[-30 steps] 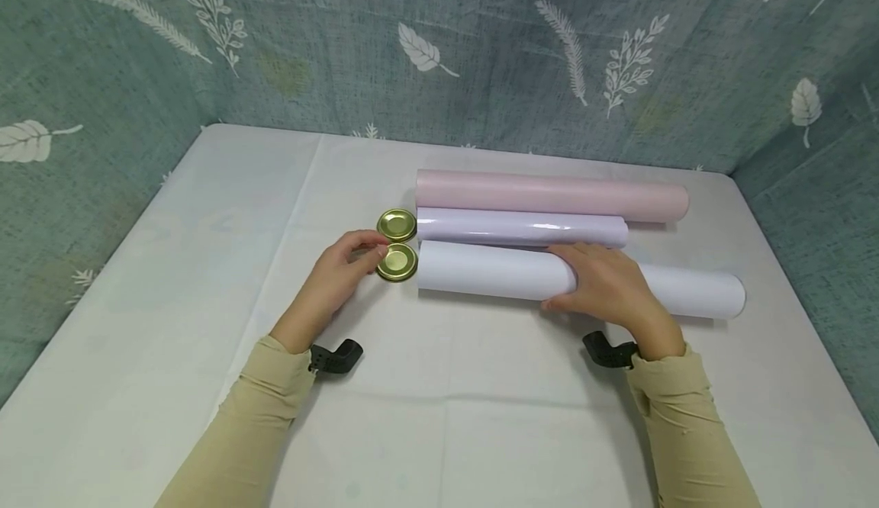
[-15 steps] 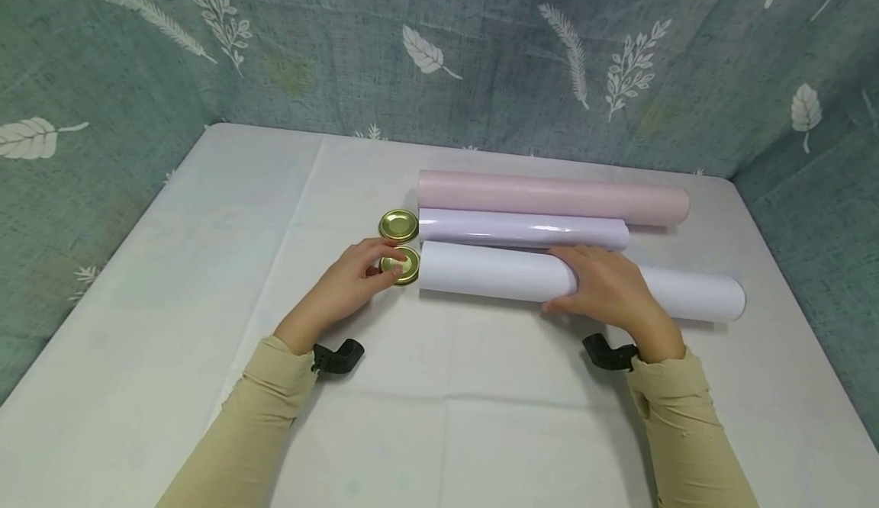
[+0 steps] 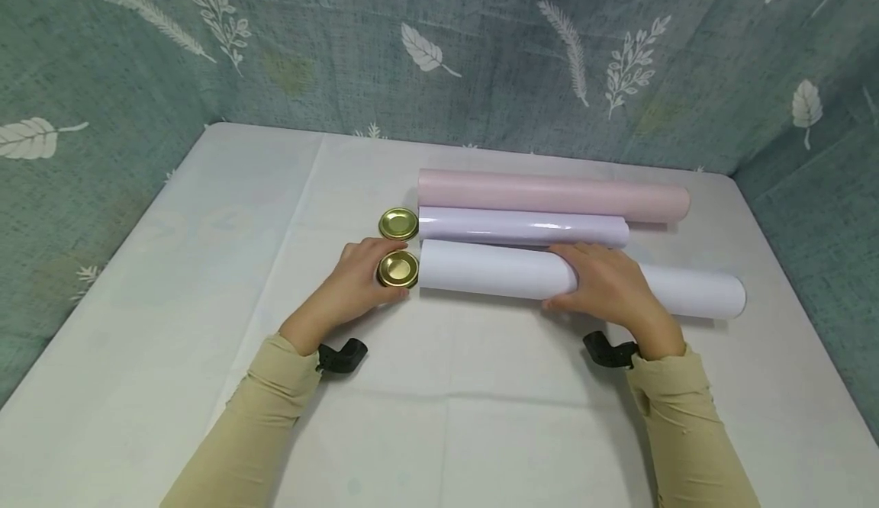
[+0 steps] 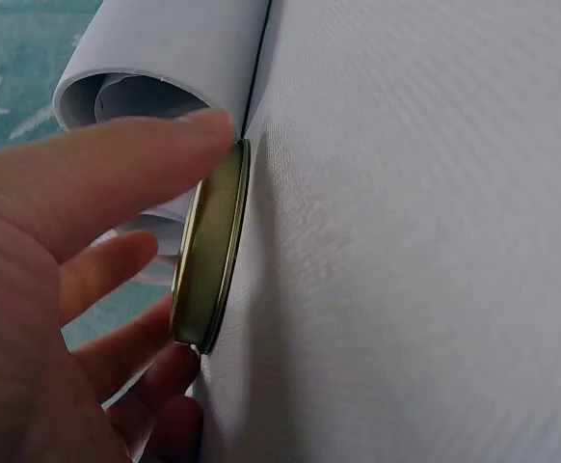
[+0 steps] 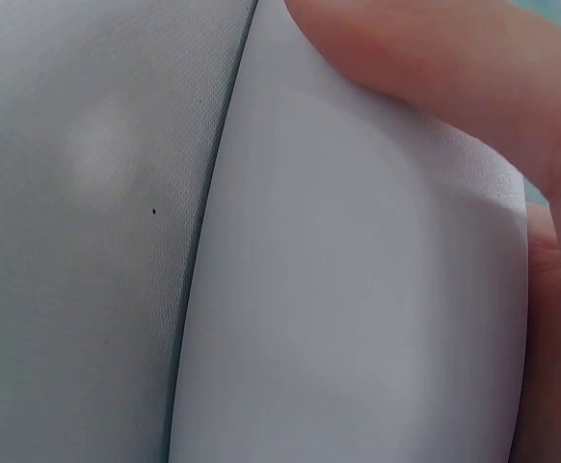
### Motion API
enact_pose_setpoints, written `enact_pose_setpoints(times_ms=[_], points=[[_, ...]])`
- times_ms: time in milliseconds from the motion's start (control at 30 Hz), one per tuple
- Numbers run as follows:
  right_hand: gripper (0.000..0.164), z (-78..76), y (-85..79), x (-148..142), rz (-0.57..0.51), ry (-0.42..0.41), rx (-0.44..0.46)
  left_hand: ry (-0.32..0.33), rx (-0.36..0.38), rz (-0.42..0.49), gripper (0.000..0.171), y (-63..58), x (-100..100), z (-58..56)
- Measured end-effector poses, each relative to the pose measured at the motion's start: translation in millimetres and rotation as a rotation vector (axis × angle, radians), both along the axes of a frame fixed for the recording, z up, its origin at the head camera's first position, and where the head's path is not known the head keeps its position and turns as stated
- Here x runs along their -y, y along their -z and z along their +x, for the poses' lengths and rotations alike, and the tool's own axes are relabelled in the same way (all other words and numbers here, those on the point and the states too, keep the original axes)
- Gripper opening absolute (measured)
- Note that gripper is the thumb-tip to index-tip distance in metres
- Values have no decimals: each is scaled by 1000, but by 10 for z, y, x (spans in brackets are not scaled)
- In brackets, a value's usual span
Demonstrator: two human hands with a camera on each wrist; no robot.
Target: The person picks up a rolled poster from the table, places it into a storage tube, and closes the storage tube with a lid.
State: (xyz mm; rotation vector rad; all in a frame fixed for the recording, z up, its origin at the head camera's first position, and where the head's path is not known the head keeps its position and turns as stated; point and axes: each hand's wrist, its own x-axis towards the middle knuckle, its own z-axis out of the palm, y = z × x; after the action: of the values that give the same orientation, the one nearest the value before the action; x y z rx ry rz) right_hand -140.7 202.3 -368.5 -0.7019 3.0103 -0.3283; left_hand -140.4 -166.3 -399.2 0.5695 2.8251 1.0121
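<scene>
Two gold jar lids lie flat, left of the paper rolls. My left hand (image 3: pixel 357 279) holds the near jar lid (image 3: pixel 397 269) by its edge, thumb on the near side and fingers round the far side. In the left wrist view this lid (image 4: pixel 211 251) stands between thumb (image 4: pixel 155 164) and fingers, near a hollow roll end. The far jar lid (image 3: pixel 398 223) sits just beyond that hand's fingers. My right hand (image 3: pixel 604 285) grips the middle of a thick white paper roll (image 3: pixel 494 270); the right wrist view shows its thumb along the white surface (image 5: pixel 348 270).
Behind the white roll lie a shorter glossy lilac roll (image 3: pixel 522 227) and a long pink roll (image 3: pixel 549 194), their left ends lined up. A white cloth covers the table (image 3: pixel 439 432). Leaf-patterned curtain fabric (image 3: pixel 439 58) rises at the back and sides.
My left hand has gone from beside the near lid, over it, to spread round its edge. That lid has shifted slightly towards me, away from the far lid. My right hand stays put.
</scene>
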Motion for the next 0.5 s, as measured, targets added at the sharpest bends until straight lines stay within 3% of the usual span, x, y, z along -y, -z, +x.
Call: enact_pose_setpoints(times_ms=[267, 500], points=[[84, -3, -4, 0, -4, 2, 0, -54, -12, -107, 66, -12, -20, 2], [85, -10, -3, -4, -5, 0, -6, -95, 22, -166, 64, -28, -25, 16]])
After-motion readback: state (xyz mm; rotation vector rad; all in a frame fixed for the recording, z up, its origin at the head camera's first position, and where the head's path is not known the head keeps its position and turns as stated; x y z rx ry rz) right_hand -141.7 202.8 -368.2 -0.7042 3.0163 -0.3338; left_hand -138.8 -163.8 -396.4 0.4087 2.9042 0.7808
